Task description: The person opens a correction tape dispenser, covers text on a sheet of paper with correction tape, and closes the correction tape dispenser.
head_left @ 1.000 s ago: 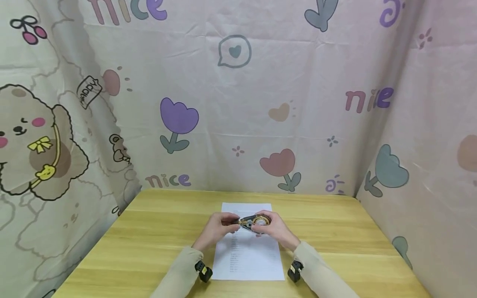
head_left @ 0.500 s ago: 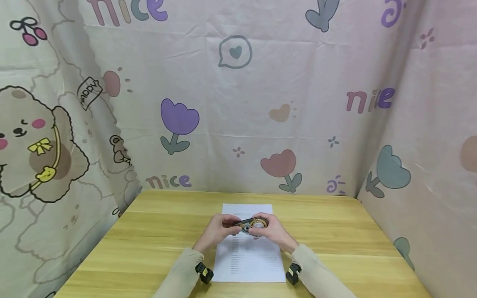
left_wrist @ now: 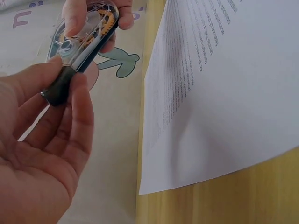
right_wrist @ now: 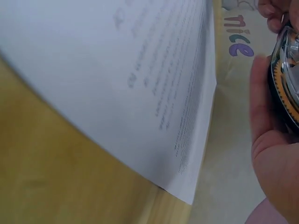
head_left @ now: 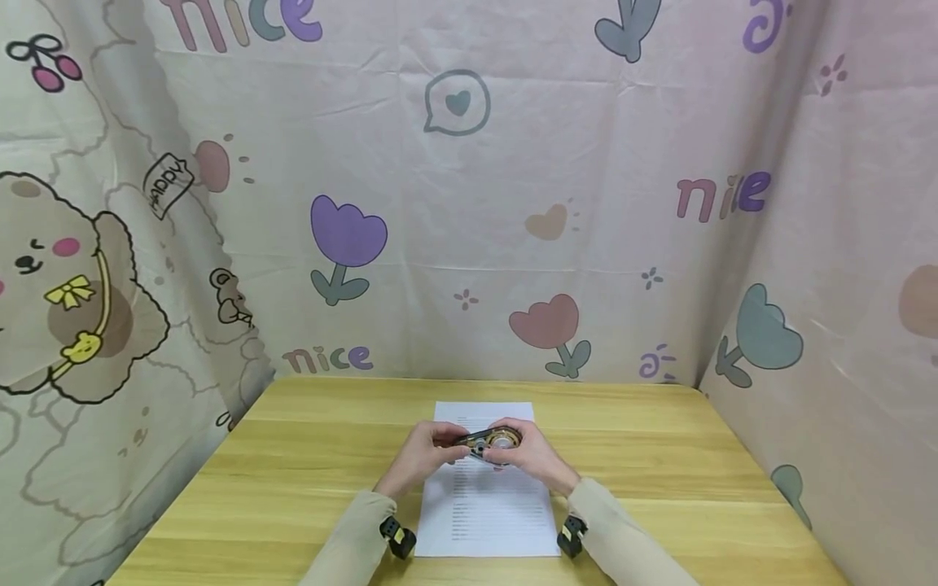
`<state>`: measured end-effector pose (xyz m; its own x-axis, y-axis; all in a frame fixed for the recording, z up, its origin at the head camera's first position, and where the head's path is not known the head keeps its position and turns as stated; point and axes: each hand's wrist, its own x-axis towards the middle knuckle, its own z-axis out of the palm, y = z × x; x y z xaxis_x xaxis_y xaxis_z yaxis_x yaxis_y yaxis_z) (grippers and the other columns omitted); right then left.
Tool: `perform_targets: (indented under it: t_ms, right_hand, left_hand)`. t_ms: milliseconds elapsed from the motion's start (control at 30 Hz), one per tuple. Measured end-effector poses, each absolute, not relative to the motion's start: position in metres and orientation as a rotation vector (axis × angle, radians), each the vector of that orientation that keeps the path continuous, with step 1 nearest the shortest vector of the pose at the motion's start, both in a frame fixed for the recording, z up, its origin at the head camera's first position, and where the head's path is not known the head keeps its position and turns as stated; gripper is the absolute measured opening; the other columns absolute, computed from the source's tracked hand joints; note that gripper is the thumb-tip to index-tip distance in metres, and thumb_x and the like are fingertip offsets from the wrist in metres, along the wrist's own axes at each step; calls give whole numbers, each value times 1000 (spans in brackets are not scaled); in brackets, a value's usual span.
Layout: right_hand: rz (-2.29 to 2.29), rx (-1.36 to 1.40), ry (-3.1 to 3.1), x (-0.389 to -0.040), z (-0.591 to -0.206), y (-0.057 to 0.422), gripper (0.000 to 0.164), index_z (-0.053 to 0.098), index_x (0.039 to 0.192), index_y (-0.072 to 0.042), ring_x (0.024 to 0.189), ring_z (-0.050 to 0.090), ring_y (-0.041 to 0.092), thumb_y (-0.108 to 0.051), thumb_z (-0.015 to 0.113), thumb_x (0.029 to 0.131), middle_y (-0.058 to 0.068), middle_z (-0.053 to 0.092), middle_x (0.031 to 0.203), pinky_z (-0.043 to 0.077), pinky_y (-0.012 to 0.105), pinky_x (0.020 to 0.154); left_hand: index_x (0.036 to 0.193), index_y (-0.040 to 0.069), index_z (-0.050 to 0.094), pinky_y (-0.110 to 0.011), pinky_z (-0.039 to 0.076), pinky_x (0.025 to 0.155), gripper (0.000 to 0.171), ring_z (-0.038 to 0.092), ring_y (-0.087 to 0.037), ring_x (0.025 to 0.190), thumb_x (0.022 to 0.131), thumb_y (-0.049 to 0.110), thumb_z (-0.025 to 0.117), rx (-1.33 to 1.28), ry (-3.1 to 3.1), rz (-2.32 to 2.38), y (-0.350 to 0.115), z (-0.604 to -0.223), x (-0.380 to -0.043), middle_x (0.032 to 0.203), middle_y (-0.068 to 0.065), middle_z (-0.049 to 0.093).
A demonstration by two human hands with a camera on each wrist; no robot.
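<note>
A correction tape (head_left: pixel 502 440) with a clear case and orange gear wheels is held over the printed sheet (head_left: pixel 487 521) in the head view. My left hand (head_left: pixel 425 452) pinches its narrow end, where the left wrist view shows a dark cap (left_wrist: pixel 59 89) between thumb and fingers. At the wide end, my right hand (head_left: pixel 538 454) grips the body with thumb in front and fingers behind. In the right wrist view the gear edge (right_wrist: pixel 279 86) shows beside the right hand's palm. Parts of the case are hidden under the fingers.
The sheet of paper, with lines of small print, lies flat on the wooden table (head_left: pixel 308 480). Patterned cloth (head_left: pixel 469 203) hangs behind the table and along both sides. Each wrist carries a small black camera (head_left: pixel 398 538).
The correction tape has moved slightly left and down in the head view, and its slant has changed a little. The left fingers now cover more of its narrow end. Both hands keep their hold.
</note>
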<state>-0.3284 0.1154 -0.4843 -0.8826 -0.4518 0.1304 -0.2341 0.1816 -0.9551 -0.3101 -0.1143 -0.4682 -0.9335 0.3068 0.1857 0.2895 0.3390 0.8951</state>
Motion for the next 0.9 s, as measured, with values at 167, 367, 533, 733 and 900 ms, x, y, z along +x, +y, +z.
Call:
perform_targets:
  t_ms: [167,367,533,733,900]
  right_hand:
    - [-1676,-694,2378,-329,-487,113,32,68,112,-5,86,65,12,-19,77,85,10,72,102,56,21,73]
    - [-1599,-745,2472,-328,-488,108,24,70,108,-6,82,63,7,-18,74,88,8,73,98,53,19,68]
    - [-1692,-671,2450,-328,-486,102,24,68,110,-6,76,63,11,-19,72,90,10,74,97,54,24,55]
    - [-1839,-636,2263,-325,-482,96,31,63,116,1,80,69,15,-20,68,93,17,73,102,61,34,57]
    - [-1799,-666,2280,-322,-482,96,31,63,120,1,84,70,16,-19,63,96,18,73,105,63,39,64]
  left_hand:
    - [110,8,72,-22,53,65,25,63,-12,84,88,17,74,582,2602,1731,-115,-471,-313,101,-7,73]
    - [116,11,68,-25,56,71,27,65,-16,88,90,19,71,515,2600,1781,-114,-470,-312,101,-7,72]
    - [131,8,59,-30,58,72,43,67,-20,84,91,22,70,474,2569,1812,-110,-470,-312,94,-8,71]
    - [152,9,32,-32,60,76,70,69,-18,86,93,22,68,538,2518,1790,-108,-473,-312,98,-12,71]
    - [154,23,28,-35,58,79,69,68,-23,92,95,17,63,501,2595,1760,-111,-473,-310,98,-14,68]
